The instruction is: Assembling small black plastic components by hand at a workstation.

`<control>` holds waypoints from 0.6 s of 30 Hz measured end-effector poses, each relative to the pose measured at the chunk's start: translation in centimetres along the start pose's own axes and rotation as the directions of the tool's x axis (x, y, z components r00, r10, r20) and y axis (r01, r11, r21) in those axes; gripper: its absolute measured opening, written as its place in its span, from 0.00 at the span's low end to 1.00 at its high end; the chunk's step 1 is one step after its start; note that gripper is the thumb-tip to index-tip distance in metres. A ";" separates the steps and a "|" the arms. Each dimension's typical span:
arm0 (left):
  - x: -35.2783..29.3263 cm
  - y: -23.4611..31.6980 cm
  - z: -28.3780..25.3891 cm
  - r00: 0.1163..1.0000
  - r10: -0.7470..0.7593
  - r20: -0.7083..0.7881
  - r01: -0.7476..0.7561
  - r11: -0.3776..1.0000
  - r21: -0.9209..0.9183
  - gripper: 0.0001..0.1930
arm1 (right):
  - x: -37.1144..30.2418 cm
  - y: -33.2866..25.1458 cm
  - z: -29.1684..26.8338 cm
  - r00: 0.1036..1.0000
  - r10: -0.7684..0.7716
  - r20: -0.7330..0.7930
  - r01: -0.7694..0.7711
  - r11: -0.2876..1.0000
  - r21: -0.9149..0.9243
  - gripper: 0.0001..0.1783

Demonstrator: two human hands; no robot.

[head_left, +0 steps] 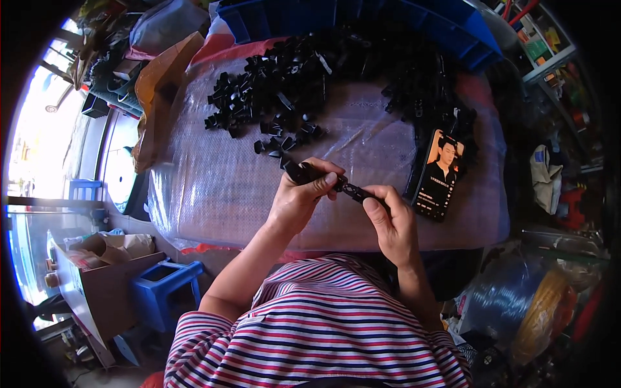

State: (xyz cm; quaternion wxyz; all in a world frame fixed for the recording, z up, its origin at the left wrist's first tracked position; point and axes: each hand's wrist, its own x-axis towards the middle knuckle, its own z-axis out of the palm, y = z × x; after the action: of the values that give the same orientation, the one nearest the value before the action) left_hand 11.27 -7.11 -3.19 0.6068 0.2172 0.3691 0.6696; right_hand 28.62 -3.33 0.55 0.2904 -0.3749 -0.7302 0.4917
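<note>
My left hand (299,199) is closed around a small black plastic part (297,171), its thumb pressed on top. Closed on the other end, my right hand (393,226) grips a slim black piece (353,191) that meets the left hand's part between my fingers. Whether the two are joined is too small to tell. Just beyond my hands, a heap of small black plastic parts (242,97) spreads over the plastic-wrapped work surface (207,187). More dark pieces (427,90) lie heaped at the far right.
A phone (440,174) with a lit screen lies right of my right hand. Behind the heap stands a blue plastic bin (272,21). To my left are a blue stool (169,279) and an open cardboard box (107,249); a large spool (511,297) sits at lower right.
</note>
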 end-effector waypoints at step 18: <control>-1.4 -0.5 0.7 0.984 0.030 -0.175 -0.045 0.996 -0.081 0.12 | 4.0 -0.4 4.3 0.991 -0.136 0.007 0.136 0.984 -0.115 0.12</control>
State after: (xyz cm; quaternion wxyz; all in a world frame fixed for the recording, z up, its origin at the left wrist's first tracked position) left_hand 12.31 -8.37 -2.89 0.5683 0.1390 0.3875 0.7125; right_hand 22.93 -2.23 -0.36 0.3017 -0.3407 -0.7811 0.4275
